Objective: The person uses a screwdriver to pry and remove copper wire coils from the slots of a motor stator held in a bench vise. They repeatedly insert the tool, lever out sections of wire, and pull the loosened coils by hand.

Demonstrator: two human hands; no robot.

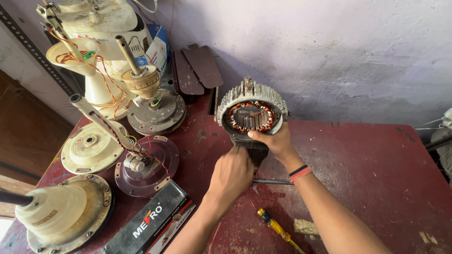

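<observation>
A worn dark red table (376, 169) stands against a pale, rough plastered wall (329, 51) in daylight.

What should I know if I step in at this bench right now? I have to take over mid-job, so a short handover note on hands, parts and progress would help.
Right hand: grips the lower rim of the finned motor stator, thumb inside the bore, holding it upright on the bench vise.
Left hand: closed at the vise, just left of it; what it grips is hidden.
Vise handle bar sticks out to the right under the right wrist.
Yellow screwdriver lies loose on the red table.
Done: stator stands on the vise, copper windings exposed.
Left: whether it is clamped tight cannot be seen; check that.
</observation>
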